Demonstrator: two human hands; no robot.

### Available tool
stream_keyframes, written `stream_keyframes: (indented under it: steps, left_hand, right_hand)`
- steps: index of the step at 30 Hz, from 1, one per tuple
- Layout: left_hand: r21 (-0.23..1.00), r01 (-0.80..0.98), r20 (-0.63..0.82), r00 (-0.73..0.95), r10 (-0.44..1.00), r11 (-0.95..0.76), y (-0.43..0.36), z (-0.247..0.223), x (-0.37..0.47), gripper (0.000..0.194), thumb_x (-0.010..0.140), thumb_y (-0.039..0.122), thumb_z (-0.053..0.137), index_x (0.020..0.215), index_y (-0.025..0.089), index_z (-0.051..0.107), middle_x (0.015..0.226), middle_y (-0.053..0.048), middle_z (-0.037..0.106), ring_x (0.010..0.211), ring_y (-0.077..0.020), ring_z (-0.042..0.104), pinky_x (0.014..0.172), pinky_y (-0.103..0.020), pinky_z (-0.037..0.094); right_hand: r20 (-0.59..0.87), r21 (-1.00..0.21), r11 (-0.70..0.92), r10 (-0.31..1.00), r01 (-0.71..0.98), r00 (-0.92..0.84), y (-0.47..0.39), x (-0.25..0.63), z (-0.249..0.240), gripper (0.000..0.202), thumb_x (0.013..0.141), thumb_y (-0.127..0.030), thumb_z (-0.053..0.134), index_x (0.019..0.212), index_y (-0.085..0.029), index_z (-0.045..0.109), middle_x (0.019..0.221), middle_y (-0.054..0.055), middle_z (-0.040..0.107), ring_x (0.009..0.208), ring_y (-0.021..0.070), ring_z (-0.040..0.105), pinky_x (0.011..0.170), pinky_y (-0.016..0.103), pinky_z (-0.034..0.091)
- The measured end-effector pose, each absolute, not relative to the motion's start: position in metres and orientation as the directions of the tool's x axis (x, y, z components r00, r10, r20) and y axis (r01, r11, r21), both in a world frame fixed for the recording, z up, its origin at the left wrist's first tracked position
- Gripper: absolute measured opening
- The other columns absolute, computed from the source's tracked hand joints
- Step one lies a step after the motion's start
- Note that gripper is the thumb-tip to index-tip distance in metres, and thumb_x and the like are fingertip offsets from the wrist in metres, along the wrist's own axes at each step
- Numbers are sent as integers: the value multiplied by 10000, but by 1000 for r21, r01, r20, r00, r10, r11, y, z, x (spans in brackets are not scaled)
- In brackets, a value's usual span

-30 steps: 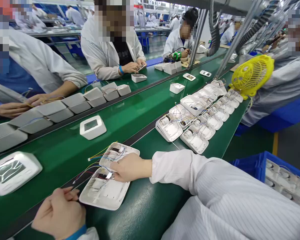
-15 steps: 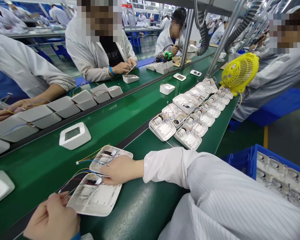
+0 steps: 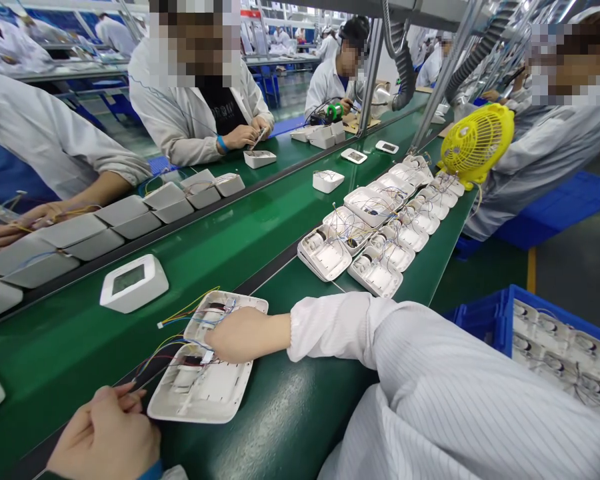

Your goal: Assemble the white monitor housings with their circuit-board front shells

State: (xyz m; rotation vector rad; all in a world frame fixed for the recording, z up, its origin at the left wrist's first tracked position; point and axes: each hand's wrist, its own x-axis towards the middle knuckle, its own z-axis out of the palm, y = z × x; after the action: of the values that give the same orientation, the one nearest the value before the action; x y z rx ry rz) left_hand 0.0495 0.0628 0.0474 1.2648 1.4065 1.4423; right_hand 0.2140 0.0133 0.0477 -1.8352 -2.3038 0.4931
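Note:
Two white plastic housings, open side up with wires inside, lie close together before me. My right hand [image 3: 245,333] is closed at the wall where the near housing [image 3: 215,393] meets the far housing [image 3: 253,303]; its fingertips are partly hidden. At the lower left, my left hand [image 3: 107,423] pinches the end of thin coloured wires [image 3: 147,363] running out of the near housing. A yellow wire with a white connector [image 3: 161,325] sticks out from the far housing, over the belt.
Rows of wired white housings [image 3: 375,257] stand on the green bench to the right, up to a yellow fan [image 3: 475,143]. White units with screens [image 3: 135,283] lie on the green belt [image 3: 220,243]. A blue crate [image 3: 505,320] holds more housings. Co-workers sit opposite.
The near housing has shifted slightly right and away from my left hand. My left hand keeps its pinch on the wires. The screen units on the belt have moved left.

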Motion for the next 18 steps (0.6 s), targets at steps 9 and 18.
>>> stream_keyframes:
  steps: [9, 18]
  left_hand:
    - [961, 193, 235, -210, 949, -196, 68, 32, 35, 158, 685, 317, 612, 529, 296, 626, 584, 18, 608, 552, -225, 570, 493, -371, 401]
    - [931, 246, 281, -11, 960, -270, 64, 23, 31, 142, 744, 310, 635, 639, 215, 645, 658, -7, 620, 647, -226, 637, 597, -376, 517]
  right_hand:
    - [156, -308, 10, 987, 951, 41, -36, 239, 97, 212, 945, -355, 523, 932, -167, 621, 942, 69, 718, 859, 218, 666, 592, 287, 415]
    - [569, -365, -398, 619, 841, 541, -186, 370, 133, 253, 942, -398, 532, 830, -197, 638, 791, 44, 662, 750, 190, 599, 679, 292, 388]
